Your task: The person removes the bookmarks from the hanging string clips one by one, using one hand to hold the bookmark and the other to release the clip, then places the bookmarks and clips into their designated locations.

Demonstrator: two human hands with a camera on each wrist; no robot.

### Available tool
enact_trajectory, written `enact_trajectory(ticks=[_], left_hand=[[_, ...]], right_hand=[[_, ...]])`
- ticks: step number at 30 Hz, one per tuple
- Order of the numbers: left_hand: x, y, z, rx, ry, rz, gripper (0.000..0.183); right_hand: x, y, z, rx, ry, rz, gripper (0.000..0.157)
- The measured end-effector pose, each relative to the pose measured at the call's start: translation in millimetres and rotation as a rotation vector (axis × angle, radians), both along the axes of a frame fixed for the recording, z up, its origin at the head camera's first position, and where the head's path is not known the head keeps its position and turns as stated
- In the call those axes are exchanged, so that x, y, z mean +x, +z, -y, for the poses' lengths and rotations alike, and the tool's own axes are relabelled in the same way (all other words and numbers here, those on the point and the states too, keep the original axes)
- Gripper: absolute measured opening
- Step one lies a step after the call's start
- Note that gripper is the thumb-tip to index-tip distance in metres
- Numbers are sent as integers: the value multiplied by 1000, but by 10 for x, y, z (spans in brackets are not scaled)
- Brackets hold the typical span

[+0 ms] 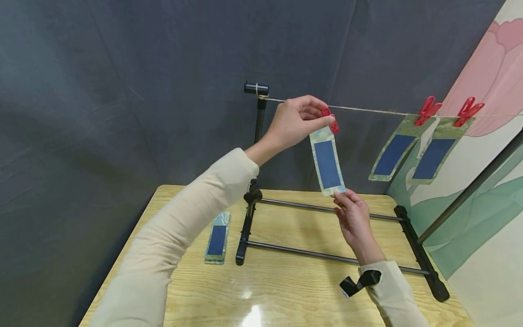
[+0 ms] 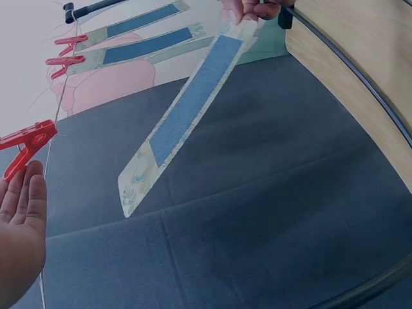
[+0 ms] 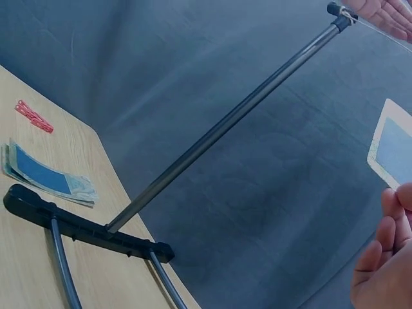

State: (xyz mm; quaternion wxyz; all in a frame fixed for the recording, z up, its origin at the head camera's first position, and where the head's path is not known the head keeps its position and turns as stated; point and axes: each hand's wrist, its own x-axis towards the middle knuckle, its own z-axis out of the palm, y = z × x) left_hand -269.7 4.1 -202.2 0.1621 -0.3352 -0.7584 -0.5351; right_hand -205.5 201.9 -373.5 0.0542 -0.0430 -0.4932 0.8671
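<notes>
My left hand [image 1: 300, 118] is up at the string [image 1: 367, 110], pinching a red clothespin [image 1: 334, 125] between thumb and fingers. In the left wrist view the same clothespin [image 2: 29, 138] sits beside the string. With thumb and fingertips, my right hand [image 1: 355, 218] holds the lower end of a blue card with a green patterned border [image 1: 327, 163]. The card slants upward, and in the left wrist view its upper end [image 2: 138, 183] is apart from the clothespin. Two similar cards [image 1: 394, 152] hang farther right from red clothespins [image 1: 429, 110].
A black rack [image 1: 302, 247] with upright poles stands on the wooden table [image 1: 192, 290]. Left of it lies a stack of cards [image 1: 217, 238]. In the right wrist view a loose red clothespin [image 3: 34, 116] lies near the stack. A dark curtain [image 1: 122, 91] hangs behind.
</notes>
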Motion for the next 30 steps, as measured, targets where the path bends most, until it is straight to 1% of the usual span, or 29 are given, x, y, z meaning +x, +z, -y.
enact_trajectory(ticks=[8, 12, 17, 22, 30], left_hand=[[55, -67, 127, 1, -4, 14, 24], [77, -86, 181, 22, -18, 18, 24], [115, -97, 243, 39, -36, 40, 24], [166, -109, 324, 53, -39, 72, 24], [220, -118, 509, 93, -10, 141, 25]], right_hand=[[35, 6, 59, -9, 24, -5, 20], [50, 1, 76, -11, 34, -12, 20], [75, -5, 90, -4, 43, -3, 20], [98, -7, 98, 5, 42, 8, 20], [140, -9, 96, 5, 53, 14, 19]])
